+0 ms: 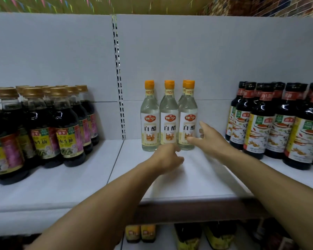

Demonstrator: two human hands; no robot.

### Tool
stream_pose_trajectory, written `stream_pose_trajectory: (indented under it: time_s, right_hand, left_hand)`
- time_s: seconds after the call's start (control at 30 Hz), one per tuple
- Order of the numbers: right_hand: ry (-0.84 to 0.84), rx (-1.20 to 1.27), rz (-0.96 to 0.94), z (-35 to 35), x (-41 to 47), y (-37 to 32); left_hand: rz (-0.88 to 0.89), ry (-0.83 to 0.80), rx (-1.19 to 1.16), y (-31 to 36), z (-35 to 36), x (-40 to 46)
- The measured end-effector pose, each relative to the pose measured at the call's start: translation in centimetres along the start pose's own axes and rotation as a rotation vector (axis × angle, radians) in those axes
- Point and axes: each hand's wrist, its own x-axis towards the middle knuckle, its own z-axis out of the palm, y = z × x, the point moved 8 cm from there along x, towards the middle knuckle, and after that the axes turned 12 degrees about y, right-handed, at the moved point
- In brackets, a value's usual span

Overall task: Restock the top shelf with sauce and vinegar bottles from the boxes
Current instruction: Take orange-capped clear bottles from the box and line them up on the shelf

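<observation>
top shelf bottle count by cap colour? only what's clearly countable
Orange caps, clear vinegar bottles: 4, one mostly hidden behind the right-hand one.
Gold caps, dark bottles at left: about 10, back rows overlap.
Dark caps, dark bottles at right: about 9, some cut off by the frame edge.
Total: about 23.

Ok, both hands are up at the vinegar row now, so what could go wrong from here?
1. The right hand is open at the rightmost vinegar bottle; a nudge could tip it into the neighbours, since the bottles stand tight together.
2. A second bottle hides behind that one, so a push may knock it against the back panel.
3. The left hand sits low before the middle bottle and could clip its base.
</observation>
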Motion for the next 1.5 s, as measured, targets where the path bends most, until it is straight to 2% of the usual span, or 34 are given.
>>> stream_pose_trajectory:
  time_s: [0.27,0.43,0.53,0.8,1.0,1.17,1.5]
  right_hand:
    - [-0.061,0.058,-0.127,-1.6,-5.4,-1.9]
    - [0.061,-0.049,-0.249,-3.6,-9.1,-2.1]
    - [0.061,-0.031,-0.283,-3.8,-11.7,-2.1]
    - [0.093,0.004,-0.336,-3.8,-17.9,-2.4]
    - [0.084,0.052,-0.267,-1.4,-21.2,-2.1]
    - [0.052,0.036,-0.198,2.6,-24.5,-0.8]
    - [-0.121,-0.040,0.016,10.4,-32.9,7.0]
  left_hand:
    - [0.104,0.087,-0.072,4.2,-1.4,-5.1]
    - [0.205,0.163,-0.103,6.8,-2.8,-9.7]
    - [0.230,0.210,-0.113,7.8,-3.6,-12.7]
    - [0.256,0.156,-0.097,6.9,-3.7,-18.4]
    - [0.260,0.053,-0.192,3.9,-3.5,-20.9]
    - [0.219,-0.001,-0.177,-0.7,-2.5,-23.5]
    - [0.108,-0.182,-0.238,-9.7,4.8,-30.2]
